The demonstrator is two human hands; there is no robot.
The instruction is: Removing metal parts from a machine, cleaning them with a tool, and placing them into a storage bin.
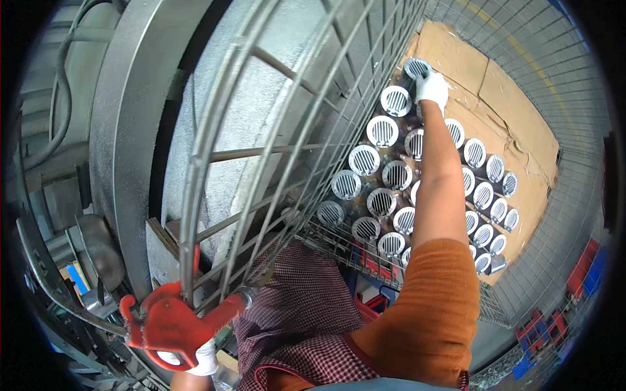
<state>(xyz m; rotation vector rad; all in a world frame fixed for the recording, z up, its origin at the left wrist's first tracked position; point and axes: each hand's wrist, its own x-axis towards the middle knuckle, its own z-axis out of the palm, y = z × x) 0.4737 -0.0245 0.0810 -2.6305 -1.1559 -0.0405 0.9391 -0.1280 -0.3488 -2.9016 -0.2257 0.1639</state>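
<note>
**Slotted metal cylinders stacked in a wire cage, one more going onto the far row**

Slotted metal cylinders, each with a round grille end facing up, stand packed in rows on the floor of a wire mesh cage.

Nearest to the camera, the left hand, in a white glove, is clenched around a red clamp-like tool that sits at the lower edge of the cage's mesh wall. A checked apron and an orange sleeve fill the bottom of the view.

Further out, the right arm stretches over the cage rim and across the standing cylinders. The right hand, also in a white glove, rests closed on the top cylinder at the far end of the left block, beside another one already in place.

Beyond the hand, brown cardboard sheets line the cage floor and far wall.

Judging by the layout, the loading looks well advanced but not complete: two blocks of cylinders cover the nearer and middle part of the floor, while a broad stretch of cardboard past the right hand lies uncovered. The row under the hand appears to be the one being extended.

To the left of the cage stands a large grey round machine housing, with hoses behind it.
</note>
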